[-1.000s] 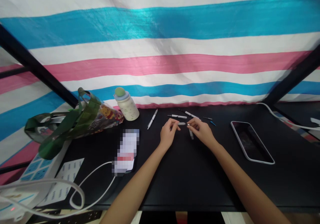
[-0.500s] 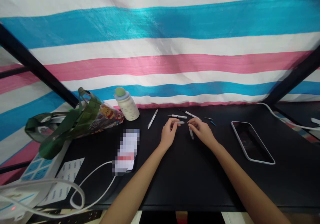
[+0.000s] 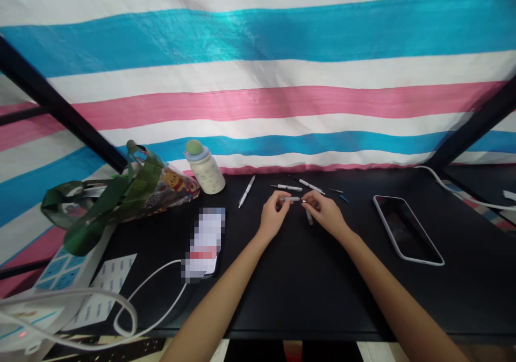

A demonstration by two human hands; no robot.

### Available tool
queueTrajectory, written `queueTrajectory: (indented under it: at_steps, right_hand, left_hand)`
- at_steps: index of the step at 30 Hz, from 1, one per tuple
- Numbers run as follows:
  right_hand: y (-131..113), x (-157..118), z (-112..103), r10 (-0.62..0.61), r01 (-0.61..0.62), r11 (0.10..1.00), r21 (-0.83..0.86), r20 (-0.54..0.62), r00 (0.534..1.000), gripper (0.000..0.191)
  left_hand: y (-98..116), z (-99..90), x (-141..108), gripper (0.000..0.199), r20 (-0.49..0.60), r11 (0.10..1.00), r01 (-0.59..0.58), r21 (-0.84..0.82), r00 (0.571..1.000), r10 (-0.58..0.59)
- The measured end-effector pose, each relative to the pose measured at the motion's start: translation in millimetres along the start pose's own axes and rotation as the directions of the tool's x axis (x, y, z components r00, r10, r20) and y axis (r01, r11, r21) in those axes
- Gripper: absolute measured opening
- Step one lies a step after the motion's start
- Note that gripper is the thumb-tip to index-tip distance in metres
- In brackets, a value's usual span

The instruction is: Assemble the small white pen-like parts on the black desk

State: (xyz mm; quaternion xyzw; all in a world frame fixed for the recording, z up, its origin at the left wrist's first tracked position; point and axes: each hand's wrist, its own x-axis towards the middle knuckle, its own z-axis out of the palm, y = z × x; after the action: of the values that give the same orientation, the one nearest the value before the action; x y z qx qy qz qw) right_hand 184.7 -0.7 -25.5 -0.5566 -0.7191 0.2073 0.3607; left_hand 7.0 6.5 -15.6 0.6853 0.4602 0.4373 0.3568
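My left hand (image 3: 273, 215) is closed around a greyish pen barrel (image 3: 293, 198), which points right, towards the other hand. Thumb and fingertips of my right hand (image 3: 323, 210) pinch a small shiny pen tip (image 3: 303, 201) close to the end of that barrel. Below the right fingers shows a second grey pen part (image 3: 309, 219); whether it is held or lies on the table I cannot tell. Just beyond the hands lie a white pen (image 3: 289, 188) and another white pen (image 3: 311, 186). A third white pen (image 3: 246, 192) lies to the left.
A thin refill piece (image 3: 336, 190) and a blue piece (image 3: 344, 198) lie right of the pens. A phone (image 3: 407, 230) is at right, a lit phone (image 3: 203, 243) with a white cable at left. Behind stand a bottle (image 3: 207, 174) and a green bag (image 3: 141, 190) on the black table (image 3: 314, 292).
The barrel in my left hand has shifted slightly right, and the gap between it and the right fingertips is smaller. A shiny tip now shows at the right fingers.
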Motion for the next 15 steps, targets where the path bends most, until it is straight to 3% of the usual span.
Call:
queueTrajectory:
  at_steps: [15]
  right_hand:
    - [-0.5, -0.1, -3.9, -0.006, 0.006, 1.000, -0.012, -0.008, 1.000, 0.014]
  left_hand:
    - [-1.3, -1.6, -0.4, 0.020, 0.115, 0.999, -0.033, -0.027, 0.993, 0.036]
